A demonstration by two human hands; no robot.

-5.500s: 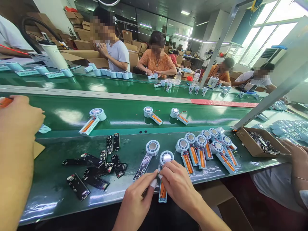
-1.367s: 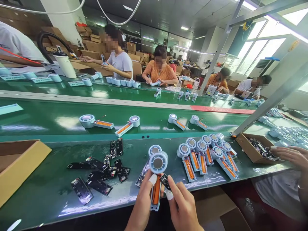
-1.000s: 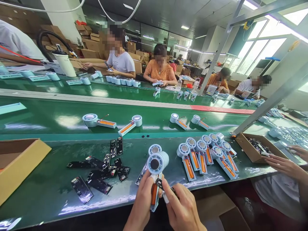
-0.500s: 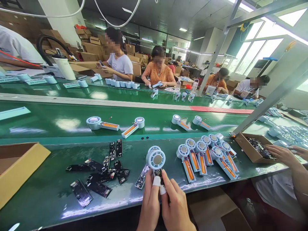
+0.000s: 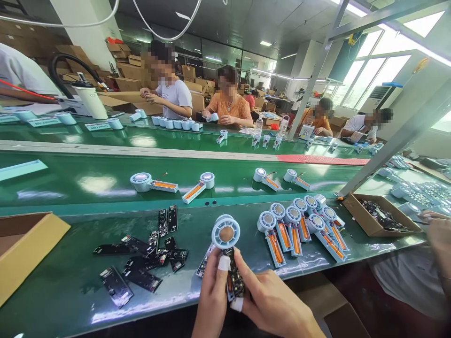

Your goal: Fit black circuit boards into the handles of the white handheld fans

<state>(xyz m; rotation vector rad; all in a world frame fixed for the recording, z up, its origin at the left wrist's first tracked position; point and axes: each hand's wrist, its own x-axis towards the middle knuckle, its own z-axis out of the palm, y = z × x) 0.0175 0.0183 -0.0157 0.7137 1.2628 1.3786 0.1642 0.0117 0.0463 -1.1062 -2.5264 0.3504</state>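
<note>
Just above the bench's front edge I hold a light-blue handheld fan (image 5: 226, 236), its round head facing up toward me. My left hand (image 5: 212, 291) is closed around the handle, with a white-covered thumb on the upper part. A black circuit board (image 5: 235, 276) lies along the handle. My right hand (image 5: 273, 300) pinches the board and handle from the right, one white-covered fingertip at the lower end. Partly hidden behind my left hand, another circuit board (image 5: 203, 267) rests on the bench. Loose circuit boards (image 5: 141, 272) lie in a pile to the left.
Several open fans with orange-filled handles (image 5: 296, 239) are grouped at right. More fans (image 5: 141, 182) lie on the green belt (image 5: 98, 180). A cardboard box (image 5: 31, 249) stands left; a box of parts (image 5: 369, 227) stands right, near a co-worker's hand (image 5: 439, 234). A metal post (image 5: 373, 155) slants up.
My right hand has swung outward and lower on the handle, exposing more of the circuit board. The fan has shifted slightly left. The co-worker's hand at right has left the parts box.
</note>
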